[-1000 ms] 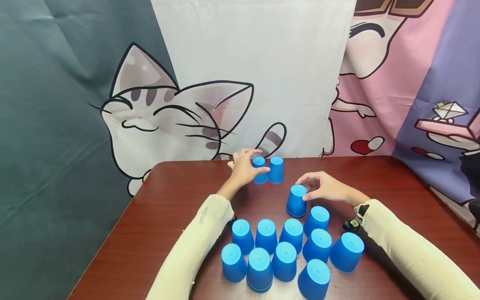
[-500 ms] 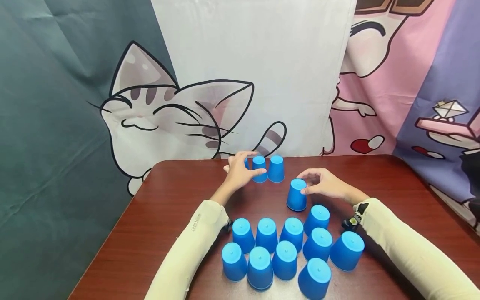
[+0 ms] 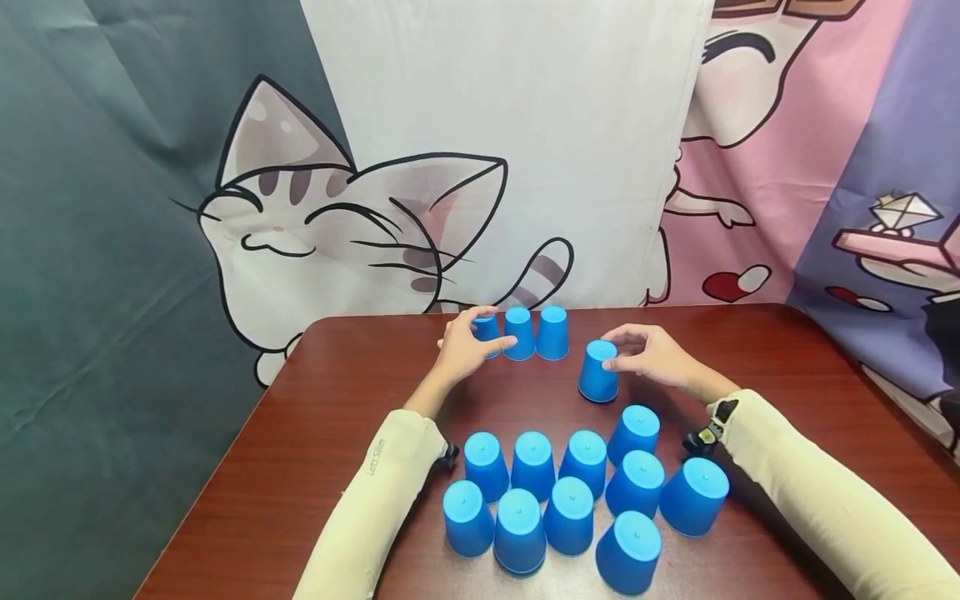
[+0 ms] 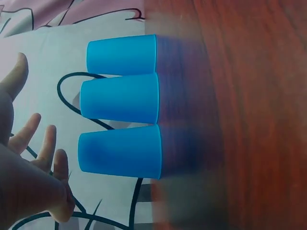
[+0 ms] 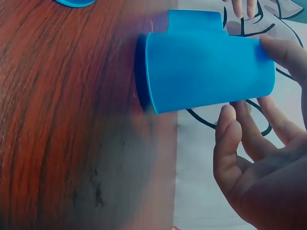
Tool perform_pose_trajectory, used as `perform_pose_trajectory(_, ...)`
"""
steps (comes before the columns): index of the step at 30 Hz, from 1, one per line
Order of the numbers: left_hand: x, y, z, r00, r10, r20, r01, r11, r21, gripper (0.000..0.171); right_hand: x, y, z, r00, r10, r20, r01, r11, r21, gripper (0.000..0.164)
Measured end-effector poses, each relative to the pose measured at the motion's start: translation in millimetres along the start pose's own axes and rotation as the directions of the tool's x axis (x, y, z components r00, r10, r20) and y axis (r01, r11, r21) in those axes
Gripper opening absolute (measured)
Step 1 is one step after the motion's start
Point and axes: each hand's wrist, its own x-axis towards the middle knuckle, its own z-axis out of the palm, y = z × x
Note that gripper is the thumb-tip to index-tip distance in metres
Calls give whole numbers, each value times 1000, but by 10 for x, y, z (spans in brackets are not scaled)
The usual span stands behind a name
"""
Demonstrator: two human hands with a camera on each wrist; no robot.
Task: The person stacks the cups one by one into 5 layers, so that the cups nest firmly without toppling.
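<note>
Along the table's far edge stand several upside-down blue plastic cups, among them a right one (image 3: 552, 333), a middle one (image 3: 519, 334) and a left one (image 3: 487, 327). My left hand (image 3: 465, 345) is beside the left cup and overlaps part of it in the head view. In the left wrist view its fingers (image 4: 47, 143) are spread and apart from the row. My right hand (image 3: 654, 357) pinches another upside-down blue cup (image 5: 206, 72) near its closed end, between thumb and fingers. That cup is just in front of and right of the far row, close over the table.
Nearer the body, several more upside-down blue cups (image 3: 520, 531) stand in loose rows on the dark red wooden table (image 3: 300, 467). A cloth with cartoon cats (image 3: 585, 150) hangs right behind the table's far edge.
My left hand has drawn leftward, uncovering the left cup of the far row. My right hand has carried its cup farther back, toward that row. The near cups have stayed put.
</note>
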Motion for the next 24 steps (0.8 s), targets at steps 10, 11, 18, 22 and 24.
perform_pose_trajectory(10,-118,-7,67,992,9,122,-12,1000,19,61,69,46,30,986,42,-159,-41,999,13,52)
perform_pose_trajectory(11,-128,-1,66,992,9,129,-11,1000,19,61,79,43,31,986,46,-163,-45,999,14,53)
perform_pose_trajectory(18,-170,10,43,983,50,179,-47,999,-21,61,172,13,35,967,86,-239,-84,996,19,58)
perform_pose_trajectory(22,-162,-6,38,947,129,293,-104,989,-100,57,210,0,40,960,99,-260,-96,995,26,59)
perform_pose_trajectory(24,-160,-11,34,913,170,372,-124,982,-143,55,227,4,46,961,104,-255,-100,995,30,59)
